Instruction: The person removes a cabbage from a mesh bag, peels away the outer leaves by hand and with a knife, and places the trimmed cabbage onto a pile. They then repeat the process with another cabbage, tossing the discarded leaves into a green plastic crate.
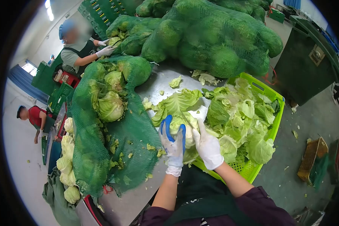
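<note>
A pale green cabbage head [189, 138] is held between my two hands over the table, close to my body. My left hand [172, 145], in a white glove with blue on the fingers, grips its left side. On the other side, my right hand [208, 146] in a white glove presses against it with fingers together. A large loose outer leaf [180, 102] spreads out just beyond the cabbage. Directly right of my hands stands a bright green crate [277, 120], heaped with loose cabbage leaves [239, 116].
An opened green net sack [133, 150] with cabbages [111, 106] lies to the left. Full net sacks [214, 37] are piled at the back of the metal table [164, 77]. Trimmed cabbages [67, 147] line the far left. A co-worker [73, 51] handles cabbage across the table.
</note>
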Demonstrator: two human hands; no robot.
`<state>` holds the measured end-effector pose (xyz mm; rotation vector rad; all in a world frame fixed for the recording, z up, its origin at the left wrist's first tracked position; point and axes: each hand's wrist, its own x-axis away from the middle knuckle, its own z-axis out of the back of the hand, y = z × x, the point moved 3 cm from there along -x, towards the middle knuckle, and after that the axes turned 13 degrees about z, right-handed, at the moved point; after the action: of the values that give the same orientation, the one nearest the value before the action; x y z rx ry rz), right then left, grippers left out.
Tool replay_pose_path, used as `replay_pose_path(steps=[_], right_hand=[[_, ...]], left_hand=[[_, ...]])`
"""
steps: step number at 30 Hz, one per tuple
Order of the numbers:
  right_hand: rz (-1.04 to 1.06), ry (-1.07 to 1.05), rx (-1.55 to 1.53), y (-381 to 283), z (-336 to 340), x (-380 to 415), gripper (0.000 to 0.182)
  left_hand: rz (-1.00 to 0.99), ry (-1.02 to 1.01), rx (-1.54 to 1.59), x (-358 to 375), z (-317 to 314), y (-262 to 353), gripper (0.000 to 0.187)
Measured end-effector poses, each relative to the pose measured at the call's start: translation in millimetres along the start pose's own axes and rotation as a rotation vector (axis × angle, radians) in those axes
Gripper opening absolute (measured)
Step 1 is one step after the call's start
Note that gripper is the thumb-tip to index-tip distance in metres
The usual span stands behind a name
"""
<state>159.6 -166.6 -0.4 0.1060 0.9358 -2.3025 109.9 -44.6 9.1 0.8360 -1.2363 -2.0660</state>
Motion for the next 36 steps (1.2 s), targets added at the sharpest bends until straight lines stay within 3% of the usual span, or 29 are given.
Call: replay_pose_path(steps=[4,6,7,8,10,12,14,16,17,18,20,21,23,24,25,28,30,31,32,33,34,36], right_hand=[[-0.036,-0.003,-0.043,11,-3,-21,0.047],[-0.068,0.049,-0.114,51,-8,-45,0.050],[-0.183,-0.064,-0.140,72,-11,-55,0.052],[-0.132,-0.055,-0.155,94,-29,-58,0.050],[-0.153,-0.015,-0.229,101,-31,-62,0.047],[-0.410,-0.197,-0.443,100,-27,-65,0.044],[-0.349,-0.135,-0.459,120,-50,-64,0.043],[-0.246,0.148,-0.093,101,-21,-54,0.054],[-0.263,0.147,-0.235,68,0,-43,0.059],[-0.094,0.184,-0.333,46,4,-31,0.060],[0.147,0.151,-0.156,29,-17,-8,0.057],[0.143,0.151,-0.148,31,-10,-8,0.057],[-0.127,-0.194,-0.817,37,-10,-11,0.049],[-0.127,-0.197,-0.817,45,-15,-11,0.049],[-0.148,-0.193,-0.692,59,-27,-10,0.044],[-0.343,-0.040,-0.535,92,-29,-8,0.030],[-0.383,0.088,-0.294,142,-42,-2,0.032],[-0.275,0.097,0.077,130,-22,-2,0.041],[-0.275,0.093,0.073,118,-11,-1,0.041],[-0.231,0.158,-0.015,100,0,-1,0.048],[-0.187,0.222,-0.101,81,11,-1,0.056],[-0.109,0.135,-0.446,29,23,-8,0.062]], left_hand=[[0.069,0.055,0.028,-1,-4,-4,0.046],[-0.001,0.075,0.028,5,-5,-10,0.049],[-0.006,0.059,0.149,3,-5,-25,0.049],[-0.012,0.060,0.145,2,1,-23,0.049],[0.328,-0.086,0.603,-3,14,-19,0.048],[0.150,-0.087,0.232,-14,35,-16,0.043],[0.389,-0.151,0.626,-20,33,-36,0.043],[0.353,-0.091,0.546,-17,33,-38,0.043],[0.328,-0.044,0.468,-14,29,-37,0.042],[0.300,-0.013,0.527,-7,24,-18,0.044],[0.270,-0.031,0.634,0,10,-18,0.047],[0.235,-0.036,0.594,0,6,-20,0.049],[0.207,-0.067,0.525,-5,8,-21,0.049],[0.176,-0.096,0.446,-10,12,-18,0.049],[0.277,-0.156,0.606,-17,18,-19,0.051],[0.328,-0.110,0.448,-43,41,-31,0.050],[0.290,-0.130,0.486,-41,54,-31,0.053],[0.229,-0.188,0.400,-35,52,-15,0.060],[0.176,-0.248,0.310,-27,50,-7,0.067],[0.051,-0.132,-0.424,-16,49,-12,0.081],[-0.050,-0.109,-0.511,-5,50,-1,0.079],[-0.035,-0.096,-0.427,-3,48,-8,0.081]])
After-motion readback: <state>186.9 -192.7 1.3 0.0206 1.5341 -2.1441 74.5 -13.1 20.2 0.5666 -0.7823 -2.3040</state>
